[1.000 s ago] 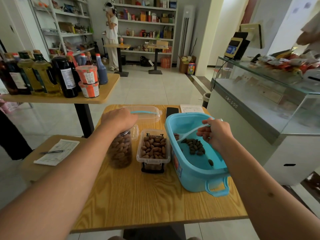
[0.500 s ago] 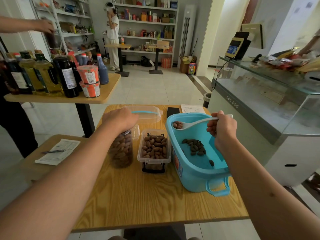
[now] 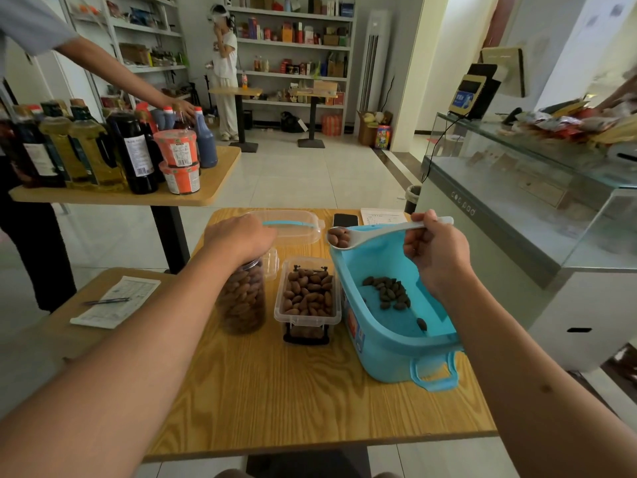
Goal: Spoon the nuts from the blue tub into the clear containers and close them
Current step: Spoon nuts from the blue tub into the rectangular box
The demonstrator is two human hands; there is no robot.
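No legible writing on blue tub (image 3: 386, 353)

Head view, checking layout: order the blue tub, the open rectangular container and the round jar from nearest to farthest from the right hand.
1. blue tub, directly below the right hand.
2. rectangular container, middle.
3. round jar, far left, under the left hand.

the left hand (image 3: 238, 236) covers the round jar's (image 3: 243, 298) top, so its lid cannot be seen.
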